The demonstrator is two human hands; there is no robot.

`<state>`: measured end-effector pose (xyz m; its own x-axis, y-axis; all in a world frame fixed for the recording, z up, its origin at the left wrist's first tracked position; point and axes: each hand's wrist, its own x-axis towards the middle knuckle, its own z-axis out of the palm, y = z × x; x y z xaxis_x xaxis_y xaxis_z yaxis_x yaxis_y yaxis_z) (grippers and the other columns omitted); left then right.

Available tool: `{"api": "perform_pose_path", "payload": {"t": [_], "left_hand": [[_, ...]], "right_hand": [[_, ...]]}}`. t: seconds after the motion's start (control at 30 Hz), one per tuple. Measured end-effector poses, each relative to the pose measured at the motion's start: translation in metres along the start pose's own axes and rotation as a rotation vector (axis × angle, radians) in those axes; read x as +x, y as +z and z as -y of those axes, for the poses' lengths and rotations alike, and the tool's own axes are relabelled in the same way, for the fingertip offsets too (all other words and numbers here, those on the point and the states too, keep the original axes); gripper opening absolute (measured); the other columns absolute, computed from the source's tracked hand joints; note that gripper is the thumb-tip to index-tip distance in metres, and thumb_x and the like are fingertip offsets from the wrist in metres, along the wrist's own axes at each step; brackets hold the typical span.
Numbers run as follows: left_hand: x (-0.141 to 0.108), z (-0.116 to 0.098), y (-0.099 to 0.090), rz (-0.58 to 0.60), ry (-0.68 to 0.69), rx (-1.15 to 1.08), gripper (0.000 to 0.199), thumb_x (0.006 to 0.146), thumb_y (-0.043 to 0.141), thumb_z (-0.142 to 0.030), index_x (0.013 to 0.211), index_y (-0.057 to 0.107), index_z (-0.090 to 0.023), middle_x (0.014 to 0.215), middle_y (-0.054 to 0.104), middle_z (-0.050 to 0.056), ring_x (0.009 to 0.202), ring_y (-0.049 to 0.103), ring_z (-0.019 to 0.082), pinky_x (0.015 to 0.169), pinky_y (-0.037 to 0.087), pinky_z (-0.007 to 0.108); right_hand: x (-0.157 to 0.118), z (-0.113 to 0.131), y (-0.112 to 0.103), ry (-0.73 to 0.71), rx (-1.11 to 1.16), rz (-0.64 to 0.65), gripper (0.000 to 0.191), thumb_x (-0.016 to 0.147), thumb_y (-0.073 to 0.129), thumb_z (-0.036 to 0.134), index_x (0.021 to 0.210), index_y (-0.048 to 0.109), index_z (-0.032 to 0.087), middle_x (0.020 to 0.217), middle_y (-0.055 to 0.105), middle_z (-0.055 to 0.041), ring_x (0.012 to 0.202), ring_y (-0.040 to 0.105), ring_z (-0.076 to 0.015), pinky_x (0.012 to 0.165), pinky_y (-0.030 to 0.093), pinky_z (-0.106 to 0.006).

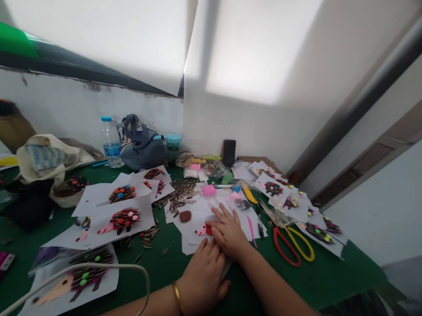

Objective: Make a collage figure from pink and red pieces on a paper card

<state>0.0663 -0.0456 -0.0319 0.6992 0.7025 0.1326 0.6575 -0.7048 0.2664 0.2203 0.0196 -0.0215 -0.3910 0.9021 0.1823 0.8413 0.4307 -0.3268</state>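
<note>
On a white sheet of paper is a part-made clay hedgehog with a pink head and a piece of red clay. My right hand lies flat over the red clay, fingers spread, and hides part of it. Closer to me, my left hand, with a gold bangle at the wrist, rests its outstretched fingers on the paper's lower part, against the right hand. A lump of brown clay lies left of the hedgehog. Striped sunflower seeds are heaped beyond it.
Finished hedgehog pictures lie to the left, more to the right. Scissors with red and yellow handles, a pink clay knife and a black pen are right of my hands. A white cable crosses the left front.
</note>
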Motion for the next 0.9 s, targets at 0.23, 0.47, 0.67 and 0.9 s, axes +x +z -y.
{"api": "perform_pose_path", "payload": {"t": [0.23,0.47,0.67,0.9], "left_hand": [[-0.0009,0.0009,-0.0015,0.015,0.006,-0.012,0.068,0.085,0.052,-0.054,0.137,0.047,-0.010,0.142,0.050,0.020,0.137,0.036,0.035,0.116,0.024,0.054],[-0.0013,0.0024,-0.0029,0.009,0.015,-0.032,0.070,0.086,0.051,-0.054,0.141,0.044,-0.011,0.148,0.043,0.018,0.140,0.032,0.034,0.117,0.023,0.052],[-0.0008,0.0009,-0.0019,0.001,0.000,-0.028,0.071,0.084,0.054,-0.053,0.141,0.043,-0.012,0.145,0.047,0.019,0.139,0.034,0.035,0.117,0.022,0.053],[-0.0007,0.0009,-0.0029,0.004,0.009,-0.019,0.072,0.085,0.053,-0.054,0.141,0.042,-0.011,0.145,0.046,0.019,0.139,0.035,0.035,0.117,0.023,0.053]], "right_hand": [[0.0004,-0.0022,0.0004,0.012,0.067,-0.029,0.037,0.094,0.041,0.031,0.121,0.066,0.033,0.150,0.043,0.0001,0.146,0.020,-0.0250,0.115,0.005,-0.058],[-0.0050,-0.0090,-0.0032,0.051,0.144,-0.081,0.039,0.095,0.037,0.030,0.111,0.072,0.035,0.145,0.049,0.0019,0.145,0.024,-0.0252,0.115,0.011,-0.056],[-0.0081,-0.0029,-0.0046,-0.042,0.051,0.037,0.034,0.095,0.042,0.035,0.117,0.068,0.039,0.153,0.037,0.0039,0.147,0.015,-0.0272,0.115,0.002,-0.059],[-0.0076,-0.0050,-0.0037,-0.036,0.059,0.014,0.036,0.096,0.040,0.032,0.117,0.068,0.036,0.154,0.036,0.0035,0.147,0.015,-0.0251,0.115,0.004,-0.058]]}}
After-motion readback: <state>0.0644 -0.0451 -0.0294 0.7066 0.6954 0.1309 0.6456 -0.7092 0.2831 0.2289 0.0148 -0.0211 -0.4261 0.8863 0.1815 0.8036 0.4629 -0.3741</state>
